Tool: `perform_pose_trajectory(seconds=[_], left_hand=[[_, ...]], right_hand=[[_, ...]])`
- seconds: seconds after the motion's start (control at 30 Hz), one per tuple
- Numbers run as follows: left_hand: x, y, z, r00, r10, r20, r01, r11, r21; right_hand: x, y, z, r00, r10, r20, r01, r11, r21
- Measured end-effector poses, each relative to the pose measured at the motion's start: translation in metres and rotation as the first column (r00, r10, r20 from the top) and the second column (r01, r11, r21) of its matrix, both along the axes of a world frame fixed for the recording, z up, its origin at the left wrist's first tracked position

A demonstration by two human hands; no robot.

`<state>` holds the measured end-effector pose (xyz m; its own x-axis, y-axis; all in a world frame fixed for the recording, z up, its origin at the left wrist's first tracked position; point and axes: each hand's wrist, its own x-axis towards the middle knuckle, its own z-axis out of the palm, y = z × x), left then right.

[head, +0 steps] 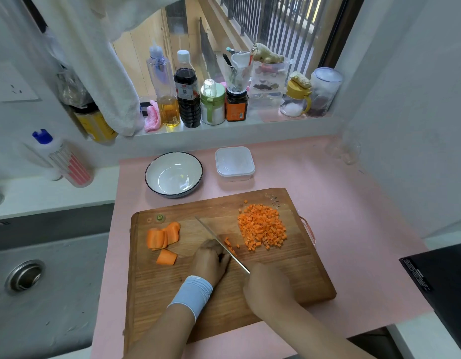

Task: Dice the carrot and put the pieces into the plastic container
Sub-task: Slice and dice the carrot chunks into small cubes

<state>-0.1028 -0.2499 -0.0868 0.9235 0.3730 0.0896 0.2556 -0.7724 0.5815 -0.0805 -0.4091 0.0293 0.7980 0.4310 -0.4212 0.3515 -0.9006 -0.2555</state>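
A wooden cutting board (289, 278) lies on the pink counter. A heap of diced carrot (261, 226) sits at its right. Several carrot slabs (162, 238) lie at its left. My right hand (269, 288) grips the handle of a knife (214, 235), whose blade runs diagonally up-left. My left hand (211, 260) has curled fingers holding down carrot strips (229, 246) against the blade; most of the strips are hidden under it. The square plastic container (234, 163) stands behind the board, with nothing visible in it.
A white bowl (173, 173) with a dark rim sits behind the board, left of the container. A sink (27, 275) is at the left. Bottles and jars (186, 89) line the window sill. A black appliance (442, 270) sits at the right edge.
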Motion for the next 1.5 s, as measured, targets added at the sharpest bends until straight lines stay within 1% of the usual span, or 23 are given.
perform_pose_trajectory(seconds=[0.1, 0.37, 0.53, 0.7, 0.83, 0.9, 1.0, 1.1, 1.2, 1.33, 1.5], left_hand=[[0.0, 0.0, 0.003, 1.0, -0.013, 0.002, 0.013, 1.0, 0.0], [-0.002, -0.003, 0.006, 0.999, -0.024, 0.03, 0.024, 1.0, -0.005], [-0.001, -0.002, 0.001, 0.998, -0.028, 0.057, 0.03, 0.999, -0.025], [-0.003, -0.004, 0.002, 0.996, 0.035, 0.084, -0.025, 0.993, -0.115], [-0.005, -0.001, 0.011, 0.984, 0.103, 0.144, -0.071, 0.974, -0.215], [-0.007, 0.004, 0.012, 0.985, 0.083, 0.154, -0.053, 0.981, -0.186], [-0.011, 0.006, 0.008, 0.994, -0.018, 0.112, 0.031, 0.993, -0.112], [-0.009, 0.006, 0.006, 0.995, -0.061, 0.08, 0.066, 0.996, -0.058], [-0.005, 0.006, 0.007, 0.997, -0.065, 0.044, 0.067, 0.997, -0.027], [-0.004, 0.006, 0.006, 0.999, -0.045, 0.015, 0.045, 0.999, -0.025], [-0.006, 0.003, 0.007, 0.999, -0.02, 0.041, 0.021, 0.999, -0.031]], right_hand=[[0.0, -0.007, 0.0, 0.999, -0.022, -0.026, 0.023, 0.999, 0.026], [0.01, -0.005, -0.005, 0.988, -0.074, -0.134, 0.08, 0.996, 0.036], [0.015, 0.007, -0.009, 0.985, -0.092, -0.144, 0.095, 0.995, 0.014], [0.017, 0.01, -0.008, 0.986, -0.097, -0.135, 0.101, 0.995, 0.023], [0.018, 0.009, -0.008, 0.985, -0.093, -0.147, 0.1, 0.994, 0.037], [0.018, 0.009, -0.007, 0.984, -0.086, -0.154, 0.093, 0.995, 0.039], [0.017, 0.009, -0.005, 0.984, -0.084, -0.16, 0.093, 0.994, 0.05], [0.016, 0.009, -0.005, 0.984, -0.078, -0.159, 0.089, 0.994, 0.061], [0.014, 0.007, -0.004, 0.989, -0.059, -0.136, 0.068, 0.996, 0.06], [0.006, 0.002, -0.002, 0.999, -0.003, -0.047, 0.003, 1.0, 0.011], [-0.002, -0.005, -0.003, 1.0, 0.005, -0.01, -0.005, 1.0, -0.009]])
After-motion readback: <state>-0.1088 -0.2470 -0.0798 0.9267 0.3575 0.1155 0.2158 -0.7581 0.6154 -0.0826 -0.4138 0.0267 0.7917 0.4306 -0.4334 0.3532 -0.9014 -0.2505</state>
